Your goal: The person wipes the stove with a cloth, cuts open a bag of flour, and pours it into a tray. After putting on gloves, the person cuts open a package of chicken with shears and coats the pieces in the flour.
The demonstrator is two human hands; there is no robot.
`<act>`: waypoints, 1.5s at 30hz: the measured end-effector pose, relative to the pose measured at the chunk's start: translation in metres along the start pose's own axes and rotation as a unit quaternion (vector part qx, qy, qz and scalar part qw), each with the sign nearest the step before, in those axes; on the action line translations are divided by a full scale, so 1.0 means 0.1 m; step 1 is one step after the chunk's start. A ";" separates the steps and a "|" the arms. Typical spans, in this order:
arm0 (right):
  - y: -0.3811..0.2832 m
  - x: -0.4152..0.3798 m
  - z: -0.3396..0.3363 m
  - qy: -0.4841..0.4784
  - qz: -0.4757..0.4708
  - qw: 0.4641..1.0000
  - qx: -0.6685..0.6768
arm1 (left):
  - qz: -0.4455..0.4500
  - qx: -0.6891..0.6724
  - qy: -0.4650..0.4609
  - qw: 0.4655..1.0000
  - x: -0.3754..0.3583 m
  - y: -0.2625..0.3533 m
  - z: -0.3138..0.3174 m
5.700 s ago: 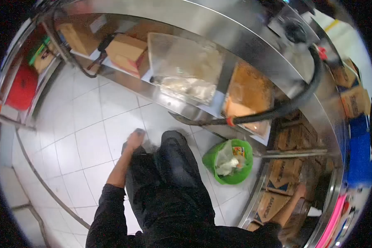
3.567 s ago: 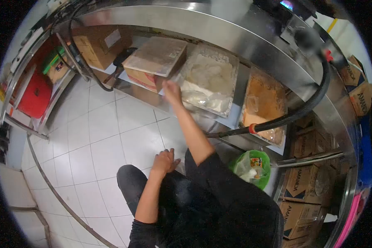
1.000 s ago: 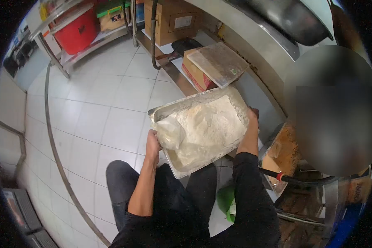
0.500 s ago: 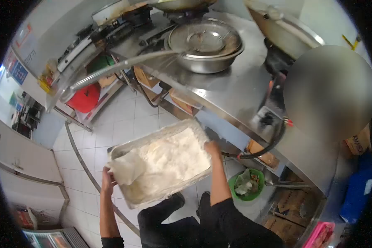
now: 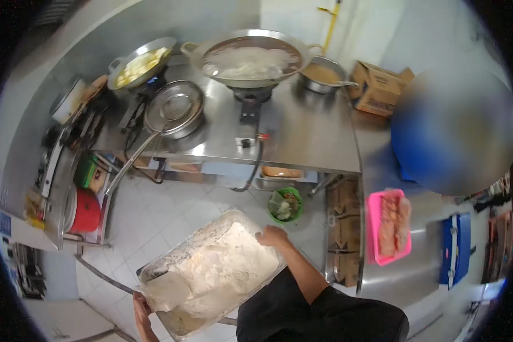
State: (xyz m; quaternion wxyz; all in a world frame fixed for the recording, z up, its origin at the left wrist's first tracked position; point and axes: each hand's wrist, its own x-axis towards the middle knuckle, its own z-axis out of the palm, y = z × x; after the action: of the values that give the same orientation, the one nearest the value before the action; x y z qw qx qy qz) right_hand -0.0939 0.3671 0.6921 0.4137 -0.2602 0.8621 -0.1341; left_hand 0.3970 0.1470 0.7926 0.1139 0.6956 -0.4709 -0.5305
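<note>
A rectangular metal tray point(image 5: 179, 324) of white flour-like powder point(image 5: 228, 262) is between my hands, above the tiled floor. My left hand point(image 5: 143, 309) is closed on its left end, fingers partly hidden. At the opposite end, my right hand point(image 5: 272, 236) grips the rim, thumb side toward the powder. A pale, thin-looking piece point(image 5: 168, 290) lies in the tray's left corner, close to my left hand. Powder is smeared along the inner walls.
Ahead is a steel counter point(image 5: 302, 137) bearing a large wok of liquid point(image 5: 251, 57), a wok of yellow food point(image 5: 142, 67) and a strainer point(image 5: 176, 105) over a bowl. A green basin point(image 5: 285, 205) sits on the floor. At right, a pink tray point(image 5: 375, 228) holds packaged meat.
My view has swung to the right, bringing the large wok and pink tray into full sight. The tray stays in both hands and now appears lower in view.
</note>
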 end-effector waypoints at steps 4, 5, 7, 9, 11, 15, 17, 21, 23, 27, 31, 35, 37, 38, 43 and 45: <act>0.53 -0.68 -1.16 0.078 0.063 0.995 -0.009 | 0.081 0.028 -0.108 0.991 -0.43 0.62 0.77; 0.62 -0.89 -1.45 0.097 0.070 0.993 0.016 | 0.101 0.037 -0.140 0.984 -0.42 0.71 0.92; 0.88 -1.09 -1.96 0.132 0.080 0.988 0.025 | 0.147 0.069 -0.189 0.968 -0.46 1.11 1.29; 1.24 -1.06 -2.43 0.176 0.103 0.978 0.042 | 0.191 0.084 -0.224 0.952 -0.65 1.61 1.79; 1.79 -0.86 -2.85 0.232 0.075 0.965 0.100 | 0.210 0.080 -0.263 0.938 -0.86 2.03 2.36; 2.53 -0.61 -3.84 0.279 0.107 0.952 0.065 | 0.219 0.088 -0.306 0.922 -1.09 2.73 3.69; 2.87 -0.27 -4.38 0.287 0.117 0.946 0.089 | 0.230 0.096 -0.325 0.912 -1.10 3.09 4.40; 3.73 0.25 -4.87 0.294 0.174 0.927 0.154 | 0.199 0.115 -0.347 0.909 -0.86 3.57 5.78; 4.12 0.62 -5.09 0.312 0.178 0.917 0.172 | 0.191 0.110 -0.339 0.914 -0.58 3.69 6.49; 5.14 1.20 -4.96 0.320 0.203 0.909 0.175 | 0.256 0.114 -0.291 0.915 -0.06 3.73 7.43; 4.79 0.96 -5.14 0.340 0.242 0.902 0.106 | 0.221 0.058 -0.299 0.927 0.17 3.83 7.92; 3.54 0.72 -4.90 0.447 0.224 0.860 -0.097 | 0.191 -0.068 -0.330 0.922 0.07 3.74 7.84; 2.78 0.90 -4.58 0.529 -0.054 0.847 0.009 | 0.275 -0.078 -0.242 0.927 -0.14 3.64 7.65; 2.42 1.06 -4.45 0.483 -0.202 0.846 0.101 | 0.354 -0.055 -0.164 0.919 -0.24 3.54 7.59; 0.97 1.46 -4.20 0.366 -0.250 0.896 0.019 | 0.416 -0.066 -0.097 0.902 -0.75 3.41 7.18; 0.88 1.62 -4.15 0.344 -0.203 0.916 -0.030 | 0.400 -0.074 -0.113 0.906 -0.83 3.40 7.03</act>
State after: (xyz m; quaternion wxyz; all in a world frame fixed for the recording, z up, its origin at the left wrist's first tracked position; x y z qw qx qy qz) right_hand -0.5334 0.3556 0.8065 0.0471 -0.3801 0.8832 -0.2705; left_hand -0.3783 0.2705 0.7800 0.3136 0.3734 -0.6791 -0.5488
